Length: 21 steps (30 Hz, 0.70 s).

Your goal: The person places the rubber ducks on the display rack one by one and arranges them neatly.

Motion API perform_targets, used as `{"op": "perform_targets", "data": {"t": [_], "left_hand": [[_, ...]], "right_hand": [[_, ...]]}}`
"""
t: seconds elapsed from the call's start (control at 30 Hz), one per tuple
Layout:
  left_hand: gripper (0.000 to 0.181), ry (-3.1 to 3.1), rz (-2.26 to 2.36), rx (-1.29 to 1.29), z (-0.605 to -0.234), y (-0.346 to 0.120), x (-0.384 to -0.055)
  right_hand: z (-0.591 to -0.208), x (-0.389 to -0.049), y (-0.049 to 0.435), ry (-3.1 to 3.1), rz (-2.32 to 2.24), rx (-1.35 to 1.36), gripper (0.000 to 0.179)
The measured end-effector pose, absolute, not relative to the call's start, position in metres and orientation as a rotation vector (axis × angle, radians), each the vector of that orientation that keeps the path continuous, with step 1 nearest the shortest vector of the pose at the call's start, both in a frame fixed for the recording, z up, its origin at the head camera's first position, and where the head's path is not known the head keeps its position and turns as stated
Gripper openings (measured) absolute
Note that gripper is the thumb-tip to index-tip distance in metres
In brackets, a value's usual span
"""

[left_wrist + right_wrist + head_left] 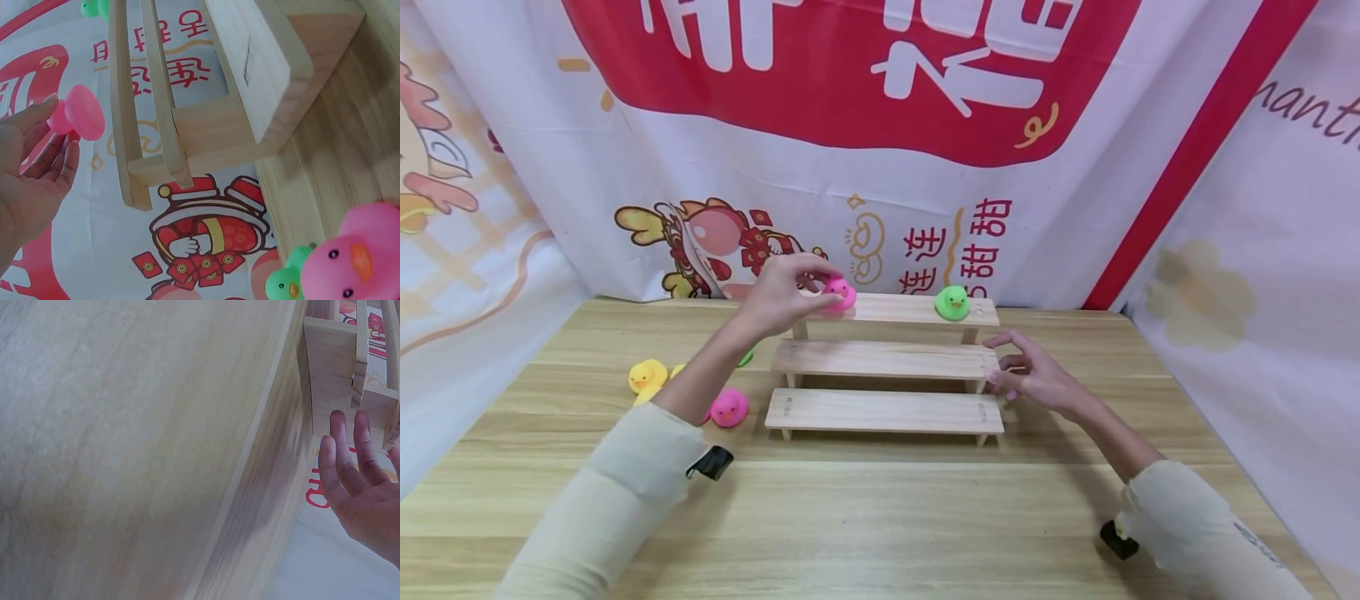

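Observation:
My left hand [786, 292] pinches a pink rubber duck [840, 295] between thumb and fingers, at the left part of the top shelf of a three-tier wooden stand [883, 360]. In the left wrist view the pink duck's flat underside [87, 112] faces the stand, with a gap between them. A green duck [953, 303] sits near the right end of the top shelf. My right hand [1037, 379] grips the right end of the middle shelf, forefinger at its back edge and thumb at its front. Its other fingers [340, 434] reach loosely beside the stand's side.
Left of the stand, yellow ducks [647, 377], a pink duck [729, 407] and a green duck [746, 358] lie on the wooden table [865, 517], partly behind my left forearm. A printed cloth [820, 192] hangs close behind the stand.

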<state>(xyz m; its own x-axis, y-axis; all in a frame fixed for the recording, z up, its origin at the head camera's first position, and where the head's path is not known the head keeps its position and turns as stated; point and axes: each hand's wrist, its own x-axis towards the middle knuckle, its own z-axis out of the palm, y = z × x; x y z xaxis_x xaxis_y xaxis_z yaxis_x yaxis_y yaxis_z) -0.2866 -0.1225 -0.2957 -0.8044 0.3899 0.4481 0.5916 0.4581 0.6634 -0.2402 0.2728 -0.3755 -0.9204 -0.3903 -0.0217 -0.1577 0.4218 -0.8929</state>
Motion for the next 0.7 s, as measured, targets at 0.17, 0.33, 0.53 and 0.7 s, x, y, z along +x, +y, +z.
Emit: {"op": "perform_targets", "data": {"t": [0.17, 0.33, 0.53, 0.7], "left_hand": [[0.031, -2.489, -1.275, -0.877, -0.295, -0.116, -0.289], [0.032, -2.473, -1.264, -0.891, -0.297, -0.109, -0.291], [0.032, -2.433, -1.300, -0.928, -0.301, -0.101, -0.293], [0.033, -2.435, -1.334, -0.952, -0.301, -0.094, -0.293]], "right_hand": [[-0.375, -0.240, 0.273, 2.450, -1.499, -0.480, 0.049], [-0.375, -0.240, 0.273, 2.452, -1.493, -0.476, 0.049], [-0.376, -0.240, 0.273, 2.451, -1.494, -0.478, 0.050], [-0.376, -0.240, 0.273, 2.454, -1.495, -0.478, 0.050]]}}
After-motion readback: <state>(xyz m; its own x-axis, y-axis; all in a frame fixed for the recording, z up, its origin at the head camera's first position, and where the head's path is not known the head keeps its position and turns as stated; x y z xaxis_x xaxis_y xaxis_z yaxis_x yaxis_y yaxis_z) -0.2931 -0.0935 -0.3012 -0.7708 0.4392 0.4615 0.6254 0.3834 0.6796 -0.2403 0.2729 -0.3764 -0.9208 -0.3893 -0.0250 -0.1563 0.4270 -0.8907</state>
